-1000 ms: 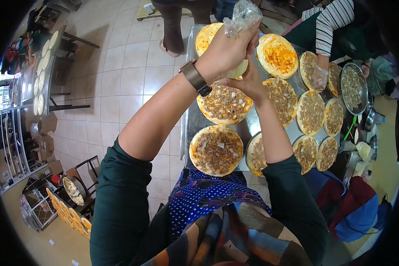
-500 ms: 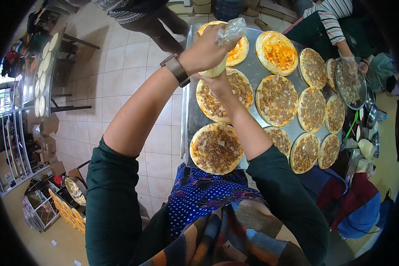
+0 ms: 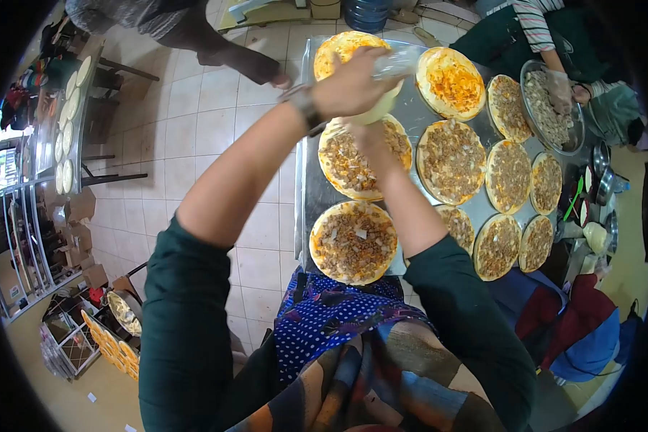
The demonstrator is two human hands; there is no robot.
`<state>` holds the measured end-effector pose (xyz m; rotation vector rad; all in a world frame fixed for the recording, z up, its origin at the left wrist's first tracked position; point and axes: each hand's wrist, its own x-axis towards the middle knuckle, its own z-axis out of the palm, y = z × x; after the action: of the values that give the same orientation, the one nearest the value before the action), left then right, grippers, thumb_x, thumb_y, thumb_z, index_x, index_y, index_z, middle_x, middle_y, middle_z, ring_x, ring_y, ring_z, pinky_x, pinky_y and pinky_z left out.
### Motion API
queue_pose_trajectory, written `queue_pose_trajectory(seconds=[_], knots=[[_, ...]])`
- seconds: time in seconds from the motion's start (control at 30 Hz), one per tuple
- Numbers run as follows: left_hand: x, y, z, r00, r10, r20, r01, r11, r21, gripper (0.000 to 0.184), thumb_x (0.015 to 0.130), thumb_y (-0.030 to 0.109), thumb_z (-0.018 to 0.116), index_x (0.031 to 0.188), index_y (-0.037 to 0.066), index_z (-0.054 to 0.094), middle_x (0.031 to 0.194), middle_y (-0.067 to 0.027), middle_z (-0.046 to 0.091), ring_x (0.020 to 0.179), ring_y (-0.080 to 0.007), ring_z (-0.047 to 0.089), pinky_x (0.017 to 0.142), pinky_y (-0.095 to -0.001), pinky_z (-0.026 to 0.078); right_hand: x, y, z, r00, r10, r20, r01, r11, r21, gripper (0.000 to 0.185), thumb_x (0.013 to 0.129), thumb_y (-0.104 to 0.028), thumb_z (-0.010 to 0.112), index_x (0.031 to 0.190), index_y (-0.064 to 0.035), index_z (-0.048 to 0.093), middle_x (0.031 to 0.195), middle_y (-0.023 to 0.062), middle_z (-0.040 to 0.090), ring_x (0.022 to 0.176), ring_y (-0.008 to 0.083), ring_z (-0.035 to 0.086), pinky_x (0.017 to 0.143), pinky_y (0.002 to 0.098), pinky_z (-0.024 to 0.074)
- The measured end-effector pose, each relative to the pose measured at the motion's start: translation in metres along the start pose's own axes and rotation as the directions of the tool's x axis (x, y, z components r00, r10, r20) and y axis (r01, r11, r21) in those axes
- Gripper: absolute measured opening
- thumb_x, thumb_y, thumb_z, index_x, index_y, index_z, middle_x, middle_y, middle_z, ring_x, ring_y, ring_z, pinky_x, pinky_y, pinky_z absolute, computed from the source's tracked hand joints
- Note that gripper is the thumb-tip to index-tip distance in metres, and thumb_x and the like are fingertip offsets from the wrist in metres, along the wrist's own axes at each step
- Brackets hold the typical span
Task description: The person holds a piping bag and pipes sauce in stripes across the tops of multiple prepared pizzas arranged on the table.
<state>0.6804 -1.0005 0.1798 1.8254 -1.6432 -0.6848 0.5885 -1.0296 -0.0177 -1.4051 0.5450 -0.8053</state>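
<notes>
My left hand (image 3: 349, 86), with a watch at its wrist, is wrapped round the top of a clear plastic bag (image 3: 396, 63) of pale filling. My right hand (image 3: 366, 135) is under the bag's pale, full part (image 3: 378, 109), its fingers mostly hidden. Both hands are over the far left of the metal table (image 3: 308, 137). Behind them lies a round flatbread (image 3: 329, 52) with orange topping, partly covered by my left hand. Another orange-topped flatbread (image 3: 450, 83) is to the right. Nearer me lie meat-topped flatbreads (image 3: 353, 243).
At the right, a co-worker's hand (image 3: 560, 101) reaches into a metal bowl (image 3: 536, 79) of filling. A person's leg (image 3: 230, 54) is at the upper left. Plain dough rounds (image 3: 68, 137) lie on a far-left table. A blue water bottle (image 3: 366, 13) stands behind.
My hands have shifted slightly right with the bag. The co-worker's bowl has moved left and away from me, over the table's corner. The person at the upper left has moved further left.
</notes>
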Motion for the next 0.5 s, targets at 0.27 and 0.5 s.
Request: queue_pose_trajectory(seconds=[0.27, 0.5], knots=[[0.018, 0.022, 0.024, 0.996, 0.047, 0.080, -0.030, 0.979, -0.202, 0.054, 0.086, 0.044, 0.046, 0.126, 0.006, 0.045, 0.131, -0.0175, 0.040, 0.127, -0.0288, 0.032, 0.102, -0.0634, 0.004, -0.011, -0.045, 0.037, 0.997, -0.075, -0.025, 0.068, 0.975, -0.211, 0.048, 0.082, -0.009, 0.054, 0.125, -0.0009, 0.036, 0.123, 0.0150, 0.045, 0.122, 0.0253, 0.037, 0.101, 0.0369, 0.0284], [-0.028, 0.000, -0.012, 0.998, -0.005, 0.057, 0.021, 0.957, -0.290, 0.047, 0.089, 0.040, 0.044, 0.122, 0.007, 0.049, 0.127, -0.0177, 0.043, 0.120, -0.0282, 0.041, 0.104, -0.0466, 0.025, -0.014, -0.064, 0.025, 0.994, -0.097, -0.043, 0.087, 0.976, -0.201, 0.050, 0.082, -0.009, 0.055, 0.127, -0.0013, 0.035, 0.125, 0.0156, 0.043, 0.121, 0.0253, 0.037, 0.100, 0.0370, 0.0290]])
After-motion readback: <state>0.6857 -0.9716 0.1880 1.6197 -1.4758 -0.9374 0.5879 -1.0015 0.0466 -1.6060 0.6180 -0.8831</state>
